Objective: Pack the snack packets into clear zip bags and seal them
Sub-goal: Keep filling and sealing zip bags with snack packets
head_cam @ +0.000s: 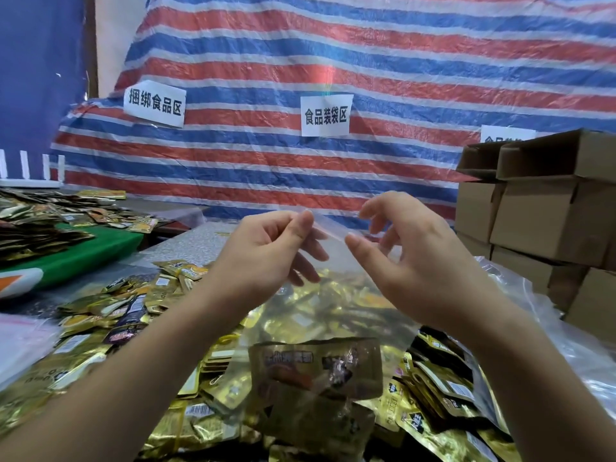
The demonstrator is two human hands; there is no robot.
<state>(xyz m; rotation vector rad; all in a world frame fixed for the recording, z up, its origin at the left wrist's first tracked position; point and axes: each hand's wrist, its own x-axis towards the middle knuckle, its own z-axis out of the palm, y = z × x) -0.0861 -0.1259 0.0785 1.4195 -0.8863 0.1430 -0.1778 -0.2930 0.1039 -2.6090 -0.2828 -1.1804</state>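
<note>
A red, white and blue striped tarp (333, 61) fills the background, with cardboard boxes (546, 215) stacked at right. Gold snack packets (133, 311) cover the surface in the lower frame. At center, the left hand (266, 251) pinches the top edge of a clear zip bag (333, 328) holding packets; the right hand (416, 258) grips the same edge with curled fingers.

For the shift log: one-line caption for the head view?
Left hand pinches the clear zip bag top, right hand beside it, above loose snack packets.
</note>
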